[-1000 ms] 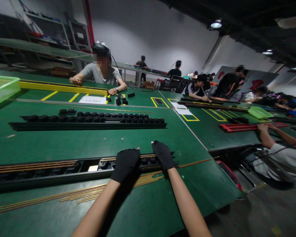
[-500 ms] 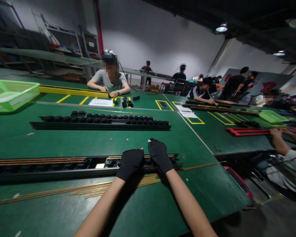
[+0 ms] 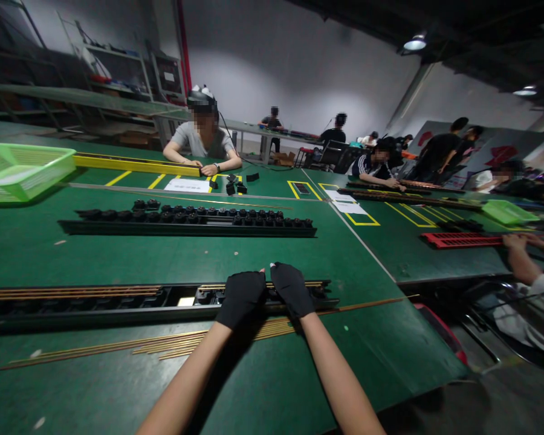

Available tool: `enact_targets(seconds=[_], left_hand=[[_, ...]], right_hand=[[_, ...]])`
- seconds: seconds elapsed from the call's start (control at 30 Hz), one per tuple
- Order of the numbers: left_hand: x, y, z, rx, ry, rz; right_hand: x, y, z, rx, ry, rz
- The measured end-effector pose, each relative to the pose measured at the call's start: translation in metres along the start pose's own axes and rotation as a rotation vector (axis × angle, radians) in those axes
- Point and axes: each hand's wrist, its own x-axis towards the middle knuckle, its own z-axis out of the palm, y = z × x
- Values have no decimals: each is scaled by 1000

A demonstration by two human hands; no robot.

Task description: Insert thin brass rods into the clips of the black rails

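Here, one left hand (image 3: 241,296) and one right hand (image 3: 292,290), both gloved, bend over one long black channel (image 3: 118,315) on the worktop (image 3: 372,338); hidden fingers leave each grip impossible to tell. On that channel's near side lie several brass rods (image 3: 181,342); beyond it, one shorter rail (image 3: 185,229) and two green baskets (image 3: 40,176).

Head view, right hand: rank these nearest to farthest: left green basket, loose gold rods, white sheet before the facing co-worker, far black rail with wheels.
From the right hand:
1. Loose gold rods: on the tabletop, near side.
2. Far black rail: across the table.
3. White sheet: beyond that rail, leftward.
4. Green basket: far left.
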Motion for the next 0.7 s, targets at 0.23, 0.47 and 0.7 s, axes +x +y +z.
enact_targets(seconds=[0.23, 0.47, 0.7], left_hand=[[-1, -12, -8, 23, -42, 100], [-1, -13, -10, -31, -33, 33], [-1, -5, -19, -17, -70, 33]], right_hand=[[2, 0, -9, -56, 27, -7], [2, -18, -16, -36, 7, 30], [4, -21, -9, 29, -52, -16]])
